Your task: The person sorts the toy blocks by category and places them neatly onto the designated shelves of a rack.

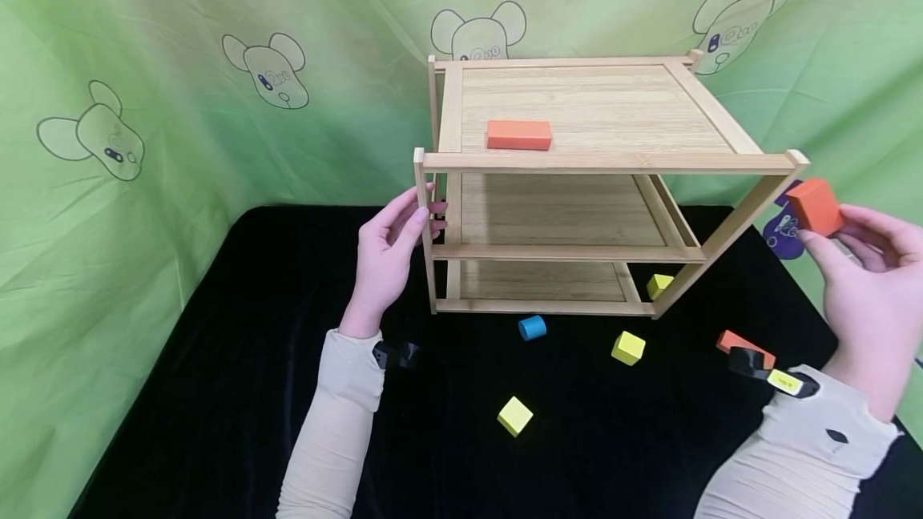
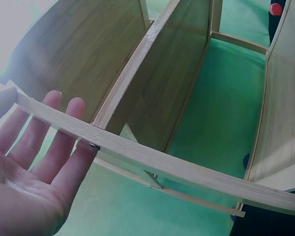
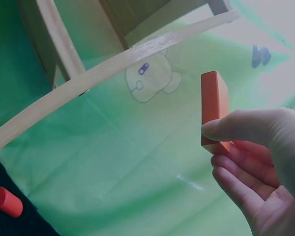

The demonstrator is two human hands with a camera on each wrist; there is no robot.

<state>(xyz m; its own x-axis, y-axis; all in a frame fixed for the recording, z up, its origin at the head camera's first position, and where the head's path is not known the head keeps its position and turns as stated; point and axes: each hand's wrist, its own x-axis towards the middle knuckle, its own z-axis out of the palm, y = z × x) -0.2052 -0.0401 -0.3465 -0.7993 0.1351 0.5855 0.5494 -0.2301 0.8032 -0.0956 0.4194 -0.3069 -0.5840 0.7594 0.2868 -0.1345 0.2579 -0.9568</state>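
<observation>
A three-tier wooden shelf [image 1: 570,253] stands on the black cloth. My left hand [image 1: 389,247] holds its front left post, thumb on the near side and fingers reaching behind, as the left wrist view [image 2: 44,172] also shows. On the top tier lies an orange rectangular block [image 1: 518,135], close to the front rail. To the right of the shelf, my right hand [image 1: 876,271] pinches another orange rectangular block [image 1: 815,207] between thumb and fingers, in the air. That block [image 3: 214,105] points upward in the right wrist view, apart from the shelf.
In front of the shelf lie a blue cylinder [image 1: 532,327] and yellow cubes [image 1: 629,348], [image 1: 515,416]. Another yellow cube [image 1: 659,287] sits by the right front post. An orange block [image 1: 743,347] is partly behind the right wrist camera. Green fabric [image 1: 180,142] hangs behind.
</observation>
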